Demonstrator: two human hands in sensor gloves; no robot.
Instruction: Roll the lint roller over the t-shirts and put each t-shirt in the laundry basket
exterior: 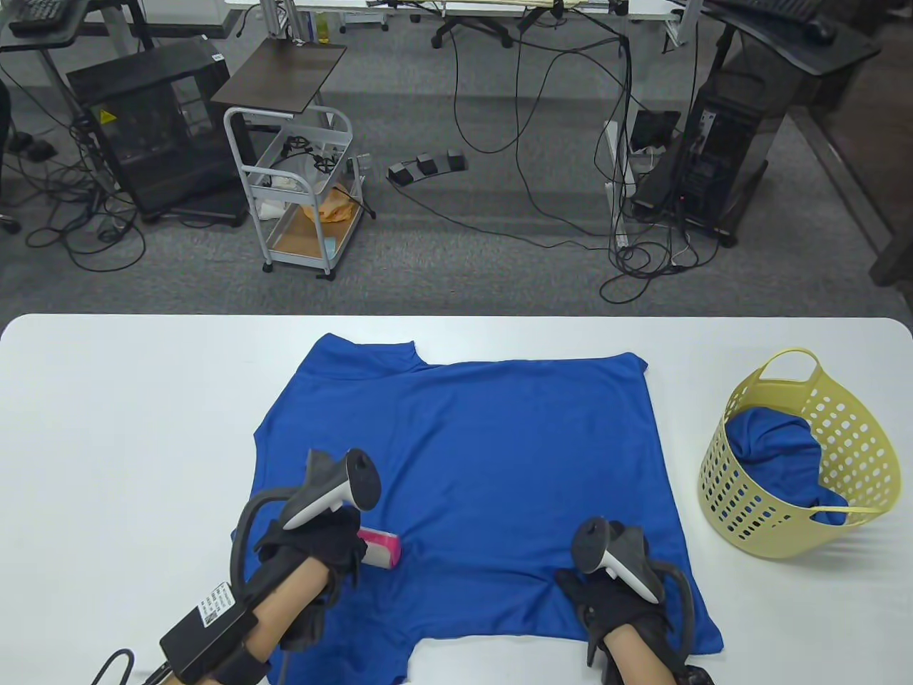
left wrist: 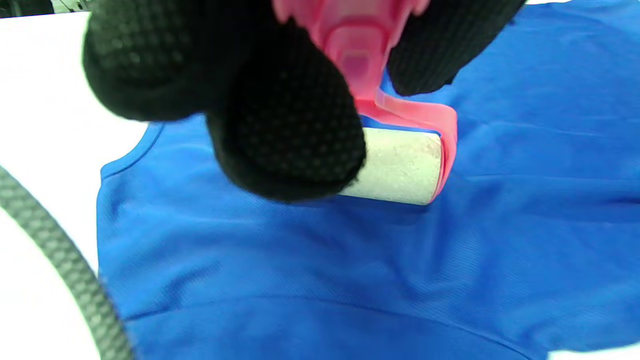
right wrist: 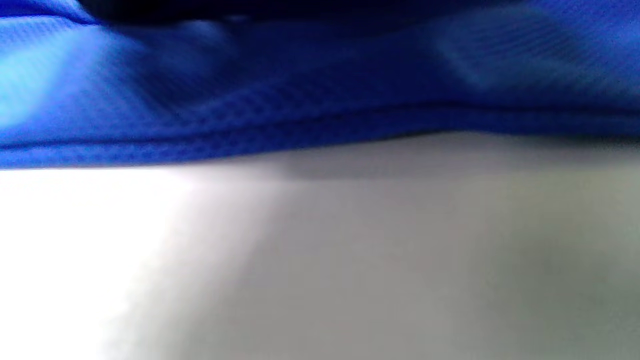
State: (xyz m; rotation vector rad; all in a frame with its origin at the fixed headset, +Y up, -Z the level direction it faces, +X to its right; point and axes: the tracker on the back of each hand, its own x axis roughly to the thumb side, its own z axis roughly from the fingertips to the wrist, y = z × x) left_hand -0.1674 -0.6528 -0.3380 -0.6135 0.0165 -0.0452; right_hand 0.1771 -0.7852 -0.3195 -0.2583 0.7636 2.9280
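Note:
A blue t-shirt (exterior: 471,457) lies spread flat on the white table (exterior: 128,414). My left hand (exterior: 321,546) grips the pink lint roller (exterior: 379,548) by its handle at the shirt's near-left part. In the left wrist view the roller's white drum (left wrist: 400,165) rests on the blue t-shirt (left wrist: 350,260), with my gloved fingers (left wrist: 290,140) curled round the pink handle. My right hand (exterior: 606,599) lies flat on the shirt's near-right hem, fingers spread. The right wrist view is a close blur of the blue t-shirt's hem (right wrist: 320,125) above the table (right wrist: 350,260).
A yellow perforated laundry basket (exterior: 863,442) stands at the table's right, with another blue t-shirt (exterior: 770,446) bunched inside it. Beyond the table's far edge are a rolling cart (exterior: 299,185), cables and computer cases on the floor.

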